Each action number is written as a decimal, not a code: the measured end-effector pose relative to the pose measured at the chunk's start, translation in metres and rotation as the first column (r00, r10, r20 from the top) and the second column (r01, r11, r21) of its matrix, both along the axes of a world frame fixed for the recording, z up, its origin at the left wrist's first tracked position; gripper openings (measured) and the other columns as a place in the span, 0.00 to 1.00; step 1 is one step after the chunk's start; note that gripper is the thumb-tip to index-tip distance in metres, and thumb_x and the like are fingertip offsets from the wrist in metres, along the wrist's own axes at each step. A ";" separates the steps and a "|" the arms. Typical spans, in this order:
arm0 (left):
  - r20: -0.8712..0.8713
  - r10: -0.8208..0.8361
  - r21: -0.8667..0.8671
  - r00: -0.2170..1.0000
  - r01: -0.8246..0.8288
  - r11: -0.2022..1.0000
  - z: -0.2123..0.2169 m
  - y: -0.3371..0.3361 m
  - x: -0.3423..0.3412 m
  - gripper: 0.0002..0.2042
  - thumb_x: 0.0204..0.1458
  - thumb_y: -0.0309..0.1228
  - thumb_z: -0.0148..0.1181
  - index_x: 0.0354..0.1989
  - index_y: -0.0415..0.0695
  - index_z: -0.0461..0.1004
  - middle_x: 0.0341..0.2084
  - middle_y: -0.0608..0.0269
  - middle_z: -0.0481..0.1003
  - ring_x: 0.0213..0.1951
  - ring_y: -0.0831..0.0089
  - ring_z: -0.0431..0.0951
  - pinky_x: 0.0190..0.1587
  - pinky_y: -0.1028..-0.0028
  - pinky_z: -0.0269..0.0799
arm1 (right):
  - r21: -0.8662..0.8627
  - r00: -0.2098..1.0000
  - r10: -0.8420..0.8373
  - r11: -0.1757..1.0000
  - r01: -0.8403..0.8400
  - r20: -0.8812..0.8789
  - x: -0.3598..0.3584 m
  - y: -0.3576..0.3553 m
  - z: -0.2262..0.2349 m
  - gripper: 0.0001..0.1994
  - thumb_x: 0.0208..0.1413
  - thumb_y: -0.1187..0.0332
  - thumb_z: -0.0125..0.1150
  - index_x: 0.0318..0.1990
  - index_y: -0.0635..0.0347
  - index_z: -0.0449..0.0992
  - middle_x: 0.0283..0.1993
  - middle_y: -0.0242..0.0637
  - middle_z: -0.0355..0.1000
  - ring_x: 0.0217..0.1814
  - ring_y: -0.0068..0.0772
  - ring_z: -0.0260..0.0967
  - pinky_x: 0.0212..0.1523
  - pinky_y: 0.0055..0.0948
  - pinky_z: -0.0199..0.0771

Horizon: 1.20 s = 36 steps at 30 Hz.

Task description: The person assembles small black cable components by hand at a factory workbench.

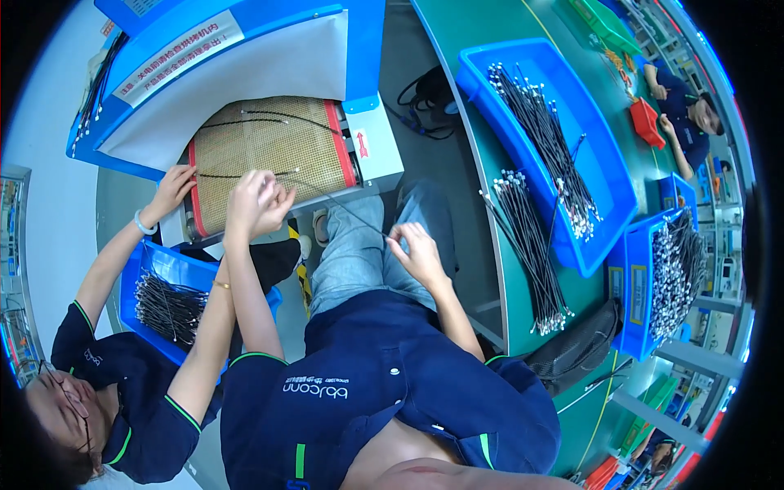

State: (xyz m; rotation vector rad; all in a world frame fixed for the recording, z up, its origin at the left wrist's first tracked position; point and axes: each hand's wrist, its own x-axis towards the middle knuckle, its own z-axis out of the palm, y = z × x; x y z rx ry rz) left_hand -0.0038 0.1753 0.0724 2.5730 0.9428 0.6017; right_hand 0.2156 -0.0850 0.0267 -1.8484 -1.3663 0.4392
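Note:
A thin black cable (343,206) runs slantwise from beside the conveyor to my right hand (418,251), whose fingers pinch its near end. My left hand (278,212) is closed with bent fingers at the cable's other end, over the near edge of the mesh conveyor belt (237,151). A co-worker's hand (247,200) overlaps my left hand and hides part of it. The co-worker's other hand (173,186) touches the belt's left edge, at the end of another black cable (220,175). More black cables (245,122) lie farther back across the belt.
A blue machine hood (363,49) rises over the belt. On the green table (498,282) to the right are a blue tray (600,233) of cables and a loose cable bundle (527,253). Another blue bin (131,282) stands lower left, beside the co-worker. My legs are below the belt.

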 end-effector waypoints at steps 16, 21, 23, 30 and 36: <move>-0.051 0.012 -0.186 0.999 -0.021 0.982 -0.086 0.167 -0.046 0.07 0.49 0.28 0.59 0.34 0.39 0.73 0.36 0.56 0.72 0.37 0.61 0.75 0.41 0.68 0.69 | 0.131 0.974 -0.004 0.991 -0.027 0.227 -0.020 0.165 -0.047 0.08 0.41 0.72 0.62 0.30 0.62 0.71 0.39 0.42 0.63 0.47 0.44 0.60 0.54 0.39 0.59; -0.068 0.038 -0.121 0.997 -0.046 0.992 -0.091 0.170 -0.049 0.09 0.50 0.29 0.59 0.38 0.40 0.73 0.41 0.55 0.71 0.41 0.60 0.74 0.45 0.69 0.69 | 0.097 0.953 -0.046 0.995 0.018 0.298 -0.023 0.165 -0.046 0.11 0.40 0.70 0.63 0.32 0.63 0.71 0.41 0.43 0.63 0.49 0.45 0.60 0.54 0.39 0.60; -0.070 0.046 -0.141 0.996 -0.056 0.988 -0.081 0.162 -0.044 0.10 0.51 0.29 0.58 0.40 0.40 0.73 0.41 0.55 0.70 0.42 0.61 0.73 0.46 0.69 0.69 | 0.149 0.984 0.006 0.988 -0.033 0.181 -0.017 0.154 -0.037 0.14 0.41 0.69 0.64 0.35 0.63 0.71 0.42 0.43 0.63 0.50 0.46 0.60 0.53 0.40 0.62; 0.495 0.239 -0.310 0.836 -0.087 0.947 -0.076 0.076 -0.027 0.10 0.58 0.25 0.52 0.46 0.36 0.71 0.44 0.56 0.73 0.45 0.69 0.75 0.48 0.74 0.69 | 0.025 0.988 -0.054 0.998 0.051 0.142 0.013 0.042 0.048 0.08 0.49 0.71 0.62 0.37 0.59 0.72 0.38 0.39 0.69 0.43 0.41 0.68 0.46 0.33 0.68; 0.386 0.226 -0.532 0.894 0.015 0.847 -0.085 -0.048 0.006 0.08 0.57 0.23 0.52 0.43 0.35 0.72 0.36 0.58 0.75 0.37 0.75 0.76 0.41 0.77 0.70 | 0.121 0.784 -0.561 0.826 0.550 0.267 0.049 -0.057 0.110 0.06 0.47 0.78 0.61 0.34 0.60 0.74 0.30 0.38 0.71 0.31 0.31 0.70 0.31 0.25 0.70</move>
